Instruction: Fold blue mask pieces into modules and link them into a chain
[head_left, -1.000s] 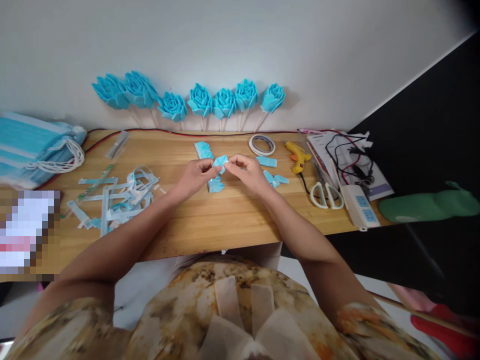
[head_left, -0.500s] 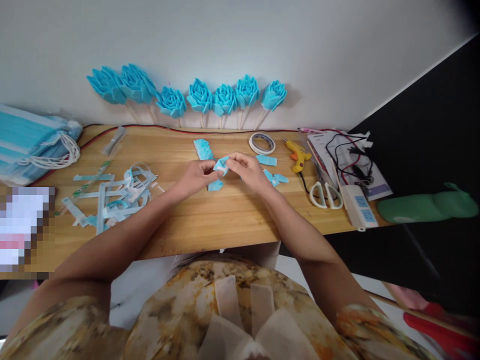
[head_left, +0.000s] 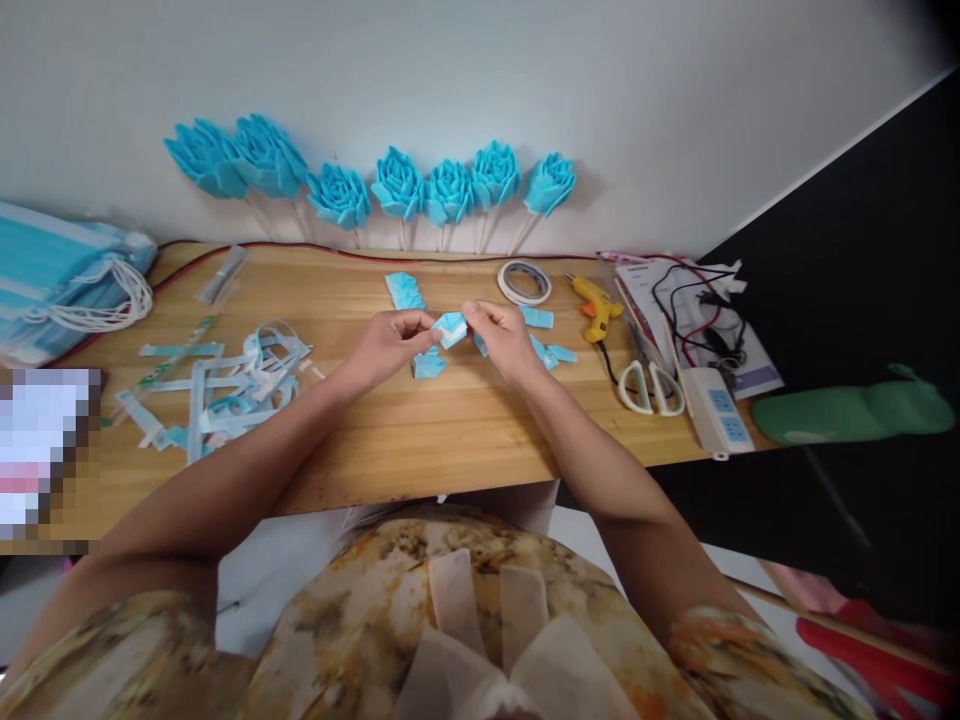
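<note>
Between my two hands, above the table, is a small folded piece of blue fabric with a white patch on its face. My left hand pinches its left edge between thumb and fingers. At its upper right edge, my right hand grips it with the fingertips. Close behind lie a pleated blue strip and, just below, another blue folded piece. More blue pieces rest right of my right hand, one partly hidden by it.
Blue fabric flowers on sticks lean along the wall. Tape, a yellow glue gun, scissors, a power strip and a green bottle are at right. Left are fabric scraps and a bag of masks.
The blue piece has been turned and spread flatter, showing more of its face. My hands have moved slightly apart, both still holding it. The view has shifted a little.
</note>
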